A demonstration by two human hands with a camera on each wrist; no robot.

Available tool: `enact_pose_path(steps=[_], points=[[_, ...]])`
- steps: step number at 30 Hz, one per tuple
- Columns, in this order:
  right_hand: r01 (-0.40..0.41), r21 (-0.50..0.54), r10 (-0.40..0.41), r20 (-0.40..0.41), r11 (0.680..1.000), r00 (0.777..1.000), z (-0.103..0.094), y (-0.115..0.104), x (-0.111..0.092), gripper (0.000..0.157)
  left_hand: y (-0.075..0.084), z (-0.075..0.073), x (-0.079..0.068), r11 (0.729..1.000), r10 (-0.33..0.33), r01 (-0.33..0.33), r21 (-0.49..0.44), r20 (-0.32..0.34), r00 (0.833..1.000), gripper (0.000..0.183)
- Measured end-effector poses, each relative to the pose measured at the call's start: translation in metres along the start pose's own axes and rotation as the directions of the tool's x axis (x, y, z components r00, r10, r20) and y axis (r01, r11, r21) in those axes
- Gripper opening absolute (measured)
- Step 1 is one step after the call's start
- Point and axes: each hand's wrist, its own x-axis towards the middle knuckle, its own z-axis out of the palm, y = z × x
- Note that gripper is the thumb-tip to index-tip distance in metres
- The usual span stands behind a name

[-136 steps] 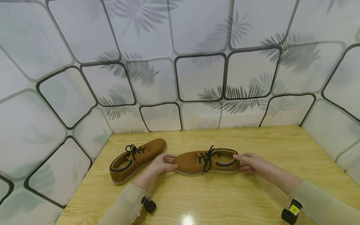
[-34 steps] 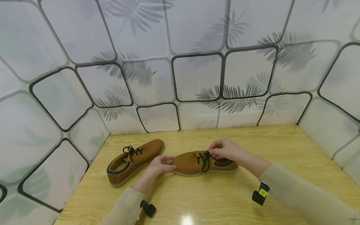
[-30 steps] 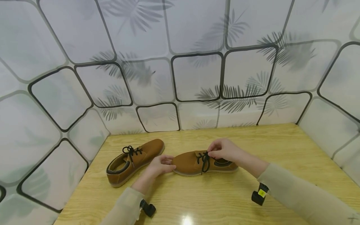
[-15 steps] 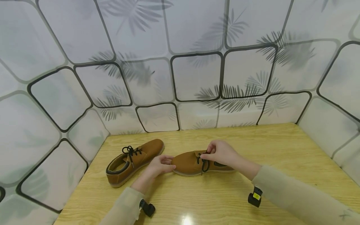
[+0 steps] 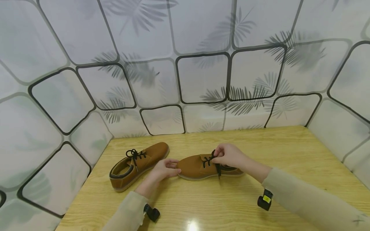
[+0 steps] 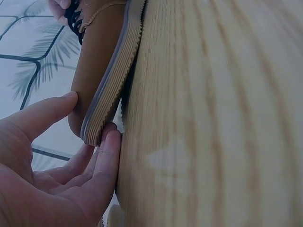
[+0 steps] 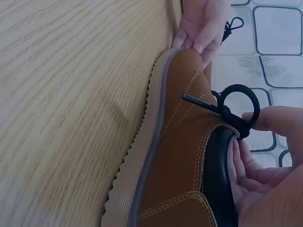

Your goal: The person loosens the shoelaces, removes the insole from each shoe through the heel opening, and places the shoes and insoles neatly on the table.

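Observation:
A brown lace-up shoe (image 5: pixel 189 166) lies on its sole across the middle of the table, toe to the left. My left hand (image 5: pixel 164 170) holds its toe. The left wrist view shows the thumb on the upper and the fingers (image 6: pixel 102 165) at the sole's edge. Above the shoe's opening, my right hand (image 5: pixel 231 157) pinches the black shoelace (image 7: pixel 201 102) near its bow. One loop stands up beside the fingertips in the right wrist view, and a tipped end points toward the table. The right hand hides part of the heel in the head view.
The matching brown shoe (image 5: pixel 157 150) rests at the left, angled with its toe away from me, its lace tied in a bow. A light wooden table (image 5: pixel 185 199) bears both shoes. Patterned white walls (image 5: pixel 205 80) close off the back and sides.
My right hand has left the shoe's heel and taken hold of the lace. Over the last half second it shifted slightly right, and the hanging lace swung toward the heel. My left hand stayed put.

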Motion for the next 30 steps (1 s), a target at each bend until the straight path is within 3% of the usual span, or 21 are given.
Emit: enact_pose_path(steps=[4,12,15,20,27,30], points=[[0.008,-0.016,-0.008,0.009,1.0,1.0,-0.0024,0.0009,-0.0001,0.021,0.0004,0.0002,-0.0002,1.0,0.007,-0.007,-0.007,0.003,1.0,0.049],[0.066,-0.098,-0.065,0.019,0.993,0.998,-0.0015,-0.0001,-0.0022,0.042,-0.0025,0.0002,0.003,1.0,0.004,-0.004,-0.002,-0.001,1.0,0.049],[0.088,-0.075,-0.086,0.029,0.993,0.996,-0.0015,0.0018,-0.0022,0.038,-0.0035,0.0001,0.004,1.0,0.004,-0.004,-0.001,0.0,1.0,0.049],[0.082,-0.016,-0.082,0.023,0.996,0.996,-0.0062,0.0054,-0.0018,0.016,-0.0034,0.0,0.0035,1.0,0.02,-0.02,0.003,0.008,1.0,0.049],[0.173,-0.163,-0.182,-0.042,0.971,0.982,-0.0103,0.0064,-0.0013,0.008,-0.0005,-0.0002,0.0004,0.999,0.035,-0.035,-0.012,0.015,0.999,0.049],[0.163,-0.181,-0.173,-0.038,0.97,0.984,-0.0098,0.0064,0.0008,0.01,-0.0003,-0.0003,0.0003,0.999,0.033,-0.033,-0.006,0.015,0.999,0.048]])
